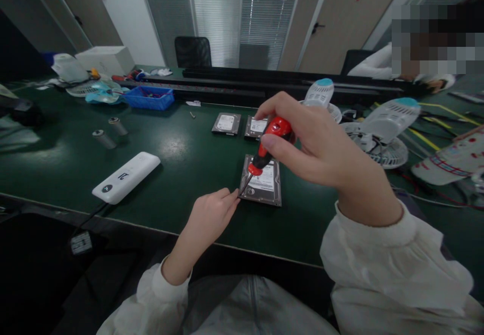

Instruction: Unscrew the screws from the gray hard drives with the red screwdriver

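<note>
A red and black screwdriver (260, 154) is gripped by its handle in my right hand (313, 143). It slants down to the left, its tip at the near left corner of a hard drive (269, 181). That drive lies flat on the table, label up. My left hand (212, 216) has its fingertips pressed together at the same corner, beside the screwdriver tip. Whatever is between those fingertips is hidden. Behind lie a second hard drive (226, 123) and a third hard drive (254, 127), the latter partly covered by my right hand.
On the green table (181, 174), a white power bank (126, 178) and two metal cylinders (104, 139) stand left. A blue basket (149, 98) sits farther back. White fans (389, 121) and cables crowd the right. Across the table sits another person (372, 63).
</note>
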